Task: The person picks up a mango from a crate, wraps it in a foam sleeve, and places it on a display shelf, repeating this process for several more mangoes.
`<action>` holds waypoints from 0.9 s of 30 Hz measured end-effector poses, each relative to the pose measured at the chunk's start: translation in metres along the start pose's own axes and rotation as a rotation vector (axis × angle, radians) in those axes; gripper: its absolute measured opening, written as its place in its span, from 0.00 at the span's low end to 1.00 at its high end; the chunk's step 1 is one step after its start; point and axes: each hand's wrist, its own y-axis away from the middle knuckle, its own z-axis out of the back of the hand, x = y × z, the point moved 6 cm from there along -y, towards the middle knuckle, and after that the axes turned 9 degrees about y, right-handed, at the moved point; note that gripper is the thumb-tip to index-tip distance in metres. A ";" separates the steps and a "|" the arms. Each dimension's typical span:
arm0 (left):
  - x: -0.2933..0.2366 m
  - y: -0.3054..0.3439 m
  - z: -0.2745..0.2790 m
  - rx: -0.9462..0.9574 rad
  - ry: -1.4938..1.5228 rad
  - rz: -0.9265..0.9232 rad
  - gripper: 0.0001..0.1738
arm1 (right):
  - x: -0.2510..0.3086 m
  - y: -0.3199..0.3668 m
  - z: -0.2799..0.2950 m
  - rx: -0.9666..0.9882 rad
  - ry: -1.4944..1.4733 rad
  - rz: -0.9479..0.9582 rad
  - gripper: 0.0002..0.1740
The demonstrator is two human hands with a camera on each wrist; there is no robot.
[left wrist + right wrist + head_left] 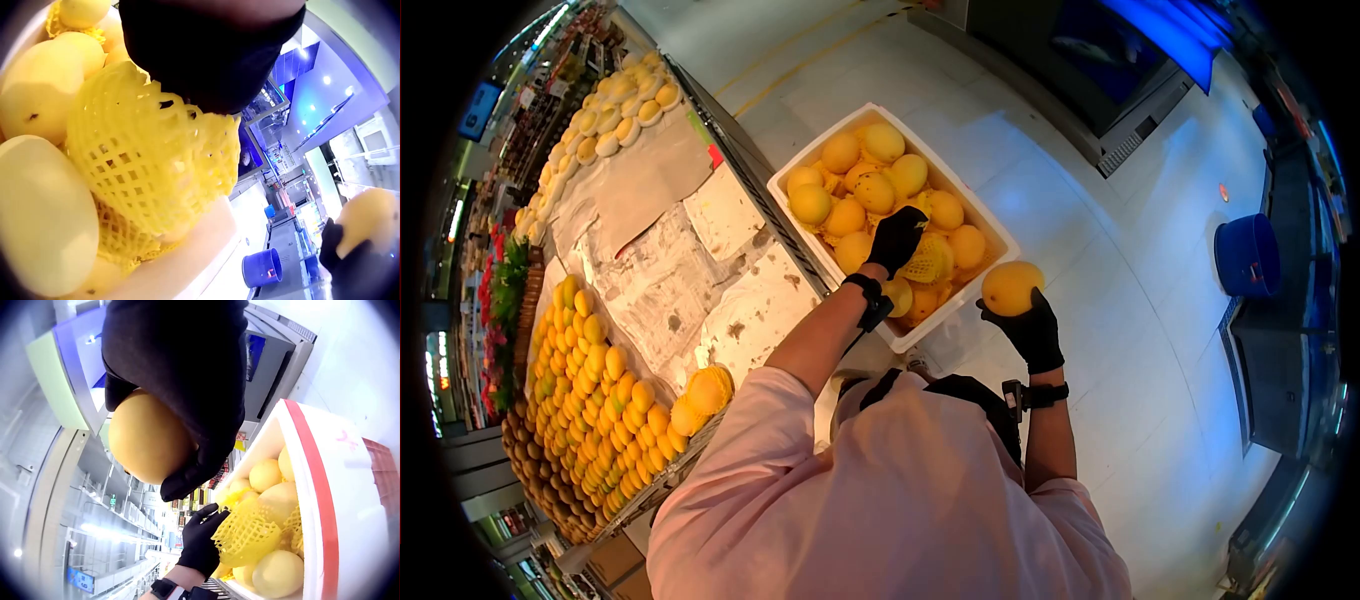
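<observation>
My right hand [1028, 328], in a black glove, grips a smooth yellow melon [1013, 288] beside the near right corner of the white foam box [983, 208]. In the right wrist view the black fingers curl round this melon [150, 437]. Over the middle of the box, my gloved left hand [897, 238] pinches the edge of a yellow foam net [144, 150]. From the right wrist side, the left hand [201, 540] shows at the rim of that net [247, 534]. Its fingertips are hidden in the left wrist view. Bare and netted melons [840, 153] fill the box.
Left of the box stands a display table [670, 270] with a metal edge. Rows of yellow fruit [600, 380] and netted melons [703, 397] lie on it, with more fruit [615, 115] at the far end. A blue bucket [1247, 255] stands on the right.
</observation>
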 end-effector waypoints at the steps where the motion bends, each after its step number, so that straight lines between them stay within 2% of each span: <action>1: 0.002 -0.005 0.001 -0.013 0.017 -0.002 0.08 | -0.005 -0.001 0.003 -0.010 -0.213 -0.038 0.42; 3: 0.015 -0.012 0.006 -0.073 0.121 0.062 0.07 | -0.011 0.001 0.005 -0.034 -0.411 -0.074 0.41; 5: 0.025 -0.018 0.025 -0.191 0.041 0.085 0.05 | -0.010 0.004 0.008 -0.045 -0.325 -0.053 0.41; 7: 0.043 -0.023 0.036 -0.210 0.062 0.173 0.06 | -0.006 0.007 0.009 -0.043 -0.188 -0.022 0.41; 8: 0.047 -0.025 0.037 -0.167 0.025 0.165 0.07 | -0.002 0.009 0.009 -0.038 0.038 0.003 0.41; 10: 0.054 -0.026 0.030 -0.104 0.033 0.164 0.08 | -0.005 0.008 0.012 -0.033 0.016 -0.012 0.41; 11: 0.050 -0.024 0.029 -0.074 0.037 0.163 0.09 | -0.010 0.006 0.013 -0.037 -0.231 -0.048 0.41; 12: 0.055 -0.018 0.023 0.023 -0.008 0.318 0.13 | -0.014 0.006 0.014 -0.040 -0.477 -0.083 0.41; 15: 0.051 -0.005 0.006 0.137 -0.220 0.174 0.16 | -0.013 0.007 0.012 -0.027 -0.520 -0.089 0.41; 16: 0.061 0.000 -0.001 0.193 -0.290 0.175 0.23 | -0.013 0.006 0.011 -0.024 -0.518 -0.090 0.42; 19: 0.046 0.008 0.002 0.320 -0.210 0.508 0.28 | -0.014 0.006 0.011 -0.018 -0.521 -0.093 0.42; 22: 0.074 0.006 0.005 0.191 -0.139 0.679 0.33 | -0.015 0.005 0.011 -0.022 -0.534 -0.098 0.42; 25: 0.096 0.006 0.002 0.009 0.143 0.739 0.36 | -0.014 0.006 0.010 -0.034 -0.502 -0.088 0.42; 27: 0.104 0.005 -0.002 -0.040 0.108 0.691 0.38 | -0.013 0.007 0.010 -0.045 -0.463 -0.082 0.42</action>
